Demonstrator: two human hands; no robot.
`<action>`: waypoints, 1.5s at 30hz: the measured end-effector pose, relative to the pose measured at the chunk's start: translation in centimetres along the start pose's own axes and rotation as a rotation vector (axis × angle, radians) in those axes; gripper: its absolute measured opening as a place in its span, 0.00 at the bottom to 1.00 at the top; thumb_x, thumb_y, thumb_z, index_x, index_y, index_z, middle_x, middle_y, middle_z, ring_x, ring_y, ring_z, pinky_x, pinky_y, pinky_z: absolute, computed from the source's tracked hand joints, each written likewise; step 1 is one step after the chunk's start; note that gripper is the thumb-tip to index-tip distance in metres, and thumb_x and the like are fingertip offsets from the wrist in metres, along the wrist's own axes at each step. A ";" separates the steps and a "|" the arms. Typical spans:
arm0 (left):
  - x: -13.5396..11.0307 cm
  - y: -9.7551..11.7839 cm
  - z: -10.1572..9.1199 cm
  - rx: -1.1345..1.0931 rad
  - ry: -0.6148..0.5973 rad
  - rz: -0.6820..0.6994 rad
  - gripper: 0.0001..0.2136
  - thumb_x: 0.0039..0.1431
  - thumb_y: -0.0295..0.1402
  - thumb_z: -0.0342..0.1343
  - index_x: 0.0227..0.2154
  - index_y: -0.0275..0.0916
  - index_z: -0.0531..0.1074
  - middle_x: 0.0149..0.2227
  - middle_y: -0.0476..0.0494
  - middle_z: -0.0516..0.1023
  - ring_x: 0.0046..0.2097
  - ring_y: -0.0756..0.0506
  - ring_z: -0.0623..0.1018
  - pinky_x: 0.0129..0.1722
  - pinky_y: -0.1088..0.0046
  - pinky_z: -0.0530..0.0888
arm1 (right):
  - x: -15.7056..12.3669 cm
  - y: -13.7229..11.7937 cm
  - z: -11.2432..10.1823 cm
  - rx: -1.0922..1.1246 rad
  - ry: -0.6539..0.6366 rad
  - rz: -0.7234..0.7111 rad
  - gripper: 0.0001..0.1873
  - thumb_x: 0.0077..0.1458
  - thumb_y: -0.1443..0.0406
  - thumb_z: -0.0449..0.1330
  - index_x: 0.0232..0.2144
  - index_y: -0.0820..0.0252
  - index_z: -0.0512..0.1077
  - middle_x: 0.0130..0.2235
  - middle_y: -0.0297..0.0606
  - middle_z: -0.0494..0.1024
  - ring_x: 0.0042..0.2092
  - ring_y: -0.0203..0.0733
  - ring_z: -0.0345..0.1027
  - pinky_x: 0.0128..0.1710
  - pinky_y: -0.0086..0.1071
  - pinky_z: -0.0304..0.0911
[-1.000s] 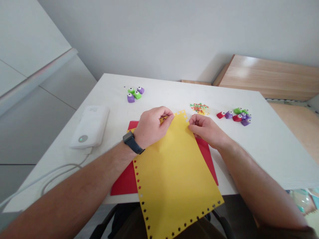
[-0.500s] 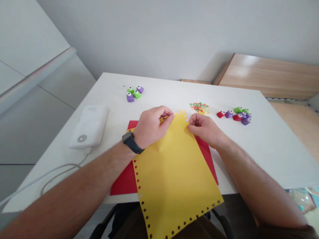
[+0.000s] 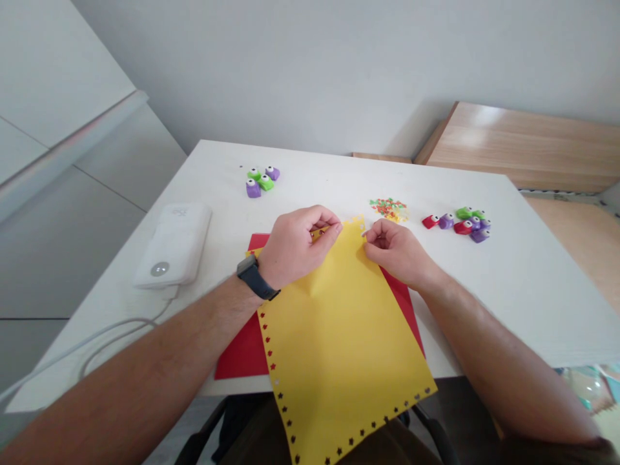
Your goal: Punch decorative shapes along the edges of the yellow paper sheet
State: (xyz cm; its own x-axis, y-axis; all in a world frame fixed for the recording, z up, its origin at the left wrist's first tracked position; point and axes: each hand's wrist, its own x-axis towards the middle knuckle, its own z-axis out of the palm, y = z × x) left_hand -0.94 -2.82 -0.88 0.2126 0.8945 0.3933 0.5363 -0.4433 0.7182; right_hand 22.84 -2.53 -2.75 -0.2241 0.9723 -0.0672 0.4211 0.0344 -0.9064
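Note:
A yellow paper sheet (image 3: pixel 339 323) with small punched shapes along its edges lies over a red sheet (image 3: pixel 242 352) on the white table (image 3: pixel 523 284). My left hand (image 3: pixel 295 244), a dark watch on its wrist, pinches the yellow sheet's far edge with closed fingers. My right hand (image 3: pixel 394 250) is curled shut at the sheet's far right corner, and what it grips is hidden by the fingers. The sheet's near end hangs over the table's front edge.
Small punches lie in two groups: green and purple ones (image 3: pixel 261 181) at the back left, red, purple and green ones (image 3: pixel 462 223) at the right. A heap of paper confetti (image 3: pixel 388 208) sits beyond my right hand. A white power bank (image 3: pixel 174 245) with a cable lies left.
The yellow sheet has shifted slightly to the right under both hands. My right hand has edged a little toward the sheet's corner.

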 end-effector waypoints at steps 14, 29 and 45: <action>0.1 -0.2 0.1 0.005 0.002 0.009 0.05 0.67 0.34 0.60 0.39 0.41 0.80 0.39 0.48 0.87 0.39 0.47 0.84 0.44 0.72 0.78 | 0.0 -0.9 -0.1 0.274 -0.039 0.069 0.11 0.45 0.68 0.66 0.34 0.57 0.71 0.30 0.27 0.73 0.28 0.33 0.61 0.28 0.31 0.52; 0.1 -0.2 0.0 0.012 0.018 0.006 0.05 0.67 0.34 0.61 0.39 0.41 0.80 0.38 0.48 0.87 0.38 0.48 0.84 0.42 0.73 0.78 | -0.4 -1.3 -0.5 0.480 -0.121 0.111 0.09 0.49 0.70 0.65 0.36 0.58 0.74 0.28 0.27 0.72 0.24 0.29 0.59 0.22 0.28 0.49; 0.1 -0.3 0.1 0.024 0.019 0.000 0.05 0.67 0.34 0.61 0.39 0.41 0.80 0.38 0.48 0.87 0.39 0.47 0.84 0.43 0.72 0.78 | -0.4 -1.9 -0.6 0.670 -0.158 0.179 0.09 0.50 0.71 0.66 0.37 0.59 0.75 0.29 0.30 0.74 0.22 0.29 0.59 0.20 0.28 0.45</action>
State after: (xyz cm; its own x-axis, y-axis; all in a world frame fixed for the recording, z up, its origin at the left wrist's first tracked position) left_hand -0.98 -2.58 -1.07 0.1969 0.8933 0.4040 0.5555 -0.4412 0.7048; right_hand 22.62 -2.90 -0.74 -0.3480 0.9029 -0.2524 -0.1561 -0.3213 -0.9340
